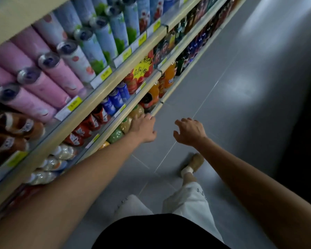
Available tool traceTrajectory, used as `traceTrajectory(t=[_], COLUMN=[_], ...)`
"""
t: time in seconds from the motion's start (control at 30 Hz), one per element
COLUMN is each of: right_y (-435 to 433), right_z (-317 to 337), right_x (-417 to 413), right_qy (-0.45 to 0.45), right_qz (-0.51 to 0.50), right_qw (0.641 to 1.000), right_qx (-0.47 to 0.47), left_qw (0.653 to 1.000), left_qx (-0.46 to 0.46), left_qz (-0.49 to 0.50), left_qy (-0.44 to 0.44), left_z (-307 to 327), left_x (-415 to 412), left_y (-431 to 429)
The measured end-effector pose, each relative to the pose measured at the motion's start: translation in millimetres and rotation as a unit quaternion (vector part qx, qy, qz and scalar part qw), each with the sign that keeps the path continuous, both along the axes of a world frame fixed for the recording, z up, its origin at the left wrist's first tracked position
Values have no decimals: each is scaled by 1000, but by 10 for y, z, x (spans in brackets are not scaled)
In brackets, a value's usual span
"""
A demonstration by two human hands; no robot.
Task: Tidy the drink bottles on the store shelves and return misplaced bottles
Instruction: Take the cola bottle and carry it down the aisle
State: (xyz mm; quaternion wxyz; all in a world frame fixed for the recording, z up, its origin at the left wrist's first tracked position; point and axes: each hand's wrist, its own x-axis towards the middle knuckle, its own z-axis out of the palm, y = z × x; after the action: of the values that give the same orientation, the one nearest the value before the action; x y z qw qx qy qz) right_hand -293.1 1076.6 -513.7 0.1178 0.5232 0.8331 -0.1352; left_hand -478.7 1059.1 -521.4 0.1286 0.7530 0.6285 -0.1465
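Reaching down toward the shelving, the left hand (144,129) is being held at the cream-coloured front rail of a low shelf (109,124). Its fingers (147,116) are being held nearly straight and close together, and nothing is being gripped by them. Just beyond the fingertips, a pale yellow plastic drink bottle (138,111) is standing in its row. Whether it is being touched cannot be told. Beside the left wrist, on the same shelf, a light green plastic bottle (115,135) is being displayed. Farther past the left hand, orange soft-drink bottles (154,90) are being displayed along that row.

Above the left hand, on the next shelf up, dark blue drink cans (116,98) and red drink cans (87,129) are being displayed side by side. Higher up, above the left forearm, tall pink cans with silver tops (43,81) and tall pale blue cans with green print (104,42) are being displayed, with yellow price tags (74,104) fixed to the rail beneath them.

The right hand (188,132) is being held over the grey tiled floor (241,90), to the right of the left hand and apart from it. Its fingers are spread and loosely curled, and nothing is being held. Below the right wrist, a beige shoe (196,161) and a white trouser leg (192,198) are being shown against the floor.
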Motion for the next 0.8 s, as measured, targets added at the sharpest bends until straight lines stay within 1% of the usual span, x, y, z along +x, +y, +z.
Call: traceTrajectory(t=[0.13,0.23,0.33,0.43,0.53,0.63,0.7,0.8], right_y=[980,1627,2141,2487,2699,2850,2947,3101], right_z=[-166,-348,-552,-844,-1307,-1928,-2388,-3073], right_x=[393,617,748,755,622,411,269,77], right_qy=[-13,-21,-31,-34,-25,-23,-18,-12], right_qz=[62,136,190,217,242,267,278,303], right_qw=[998,990,981,974,968,962,959,952], right_qx=[-20,-32,-40,-51,-56,-54,-48,-35], left_qw=[997,988,975,964,955,949,946,931], left_qx=[-32,-39,-45,-42,-39,-32,-5,42], left_qz=[71,148,214,258,289,309,322,360], left_qy=[3,-9,-29,-46,-49,-45,-46,-54], left_z=[-227,-367,-524,-780,-1212,-1838,-2278,-2915], left_x=[431,738,999,1122,1105,1025,935,794], left_y=[732,1176,1530,1807,1990,2127,2205,2271])
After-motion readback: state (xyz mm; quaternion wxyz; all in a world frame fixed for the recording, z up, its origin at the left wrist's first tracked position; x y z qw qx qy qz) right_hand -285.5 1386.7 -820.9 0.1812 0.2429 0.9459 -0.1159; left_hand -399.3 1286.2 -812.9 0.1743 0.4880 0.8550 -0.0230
